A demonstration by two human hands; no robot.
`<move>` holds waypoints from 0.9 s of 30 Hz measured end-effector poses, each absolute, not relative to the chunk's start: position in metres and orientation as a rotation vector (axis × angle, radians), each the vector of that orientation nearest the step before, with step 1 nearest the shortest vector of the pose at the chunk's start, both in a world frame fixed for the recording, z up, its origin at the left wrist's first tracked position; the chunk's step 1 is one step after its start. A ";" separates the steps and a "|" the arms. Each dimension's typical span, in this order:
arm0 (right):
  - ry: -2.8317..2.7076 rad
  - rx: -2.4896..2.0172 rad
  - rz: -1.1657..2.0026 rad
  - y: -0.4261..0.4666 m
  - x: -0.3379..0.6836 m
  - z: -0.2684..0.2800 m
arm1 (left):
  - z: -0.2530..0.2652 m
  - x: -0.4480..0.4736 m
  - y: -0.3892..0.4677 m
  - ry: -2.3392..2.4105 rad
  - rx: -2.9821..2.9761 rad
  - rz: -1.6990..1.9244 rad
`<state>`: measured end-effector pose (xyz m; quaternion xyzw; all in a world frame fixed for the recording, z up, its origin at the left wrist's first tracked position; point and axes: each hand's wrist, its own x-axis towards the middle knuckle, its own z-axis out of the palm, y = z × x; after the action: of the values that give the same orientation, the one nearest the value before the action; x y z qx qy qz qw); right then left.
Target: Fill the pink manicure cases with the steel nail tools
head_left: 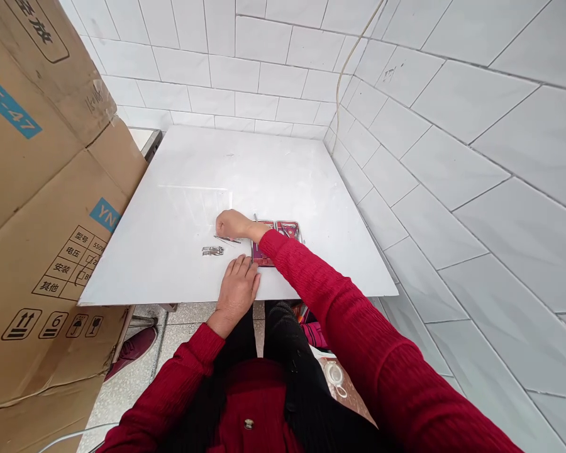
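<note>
My right hand is closed, reaching across to the left over the white table. What its curled fingers hold, if anything, is hidden. Just below it lies a thin, dark metal tool, too small to name. Silver nail clippers rest nearer to me on the left. My left hand lies flat at the table's front, fingers stretched out, fingertips by the lower left corner of a red manicure case. The case lies open with metal tools in its right half; my right forearm covers part of it.
The white table meets tiled walls behind and to the right. A large cardboard box stands along its left side. A pale cable hangs in the back corner. A dark red shoe shows on the floor at lower left.
</note>
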<state>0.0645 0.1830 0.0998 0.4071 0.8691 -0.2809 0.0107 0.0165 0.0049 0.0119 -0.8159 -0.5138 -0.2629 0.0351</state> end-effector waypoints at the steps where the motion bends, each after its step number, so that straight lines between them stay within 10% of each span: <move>1: 2.733 1.327 -0.923 0.183 0.072 0.102 | 0.012 0.017 0.005 -1.585 -2.514 -0.811; 9: 2.417 2.067 -0.565 0.190 0.147 0.120 | 0.012 0.017 0.005 -1.597 -2.527 -0.805; 27: 2.562 1.920 -0.531 0.187 0.123 0.104 | 0.011 0.017 0.004 -1.602 -2.526 -0.796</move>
<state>0.1225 0.1874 0.1036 0.5907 0.7885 -0.1634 -0.0517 0.0167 0.0044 0.0113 -0.8160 -0.5173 -0.2570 0.0231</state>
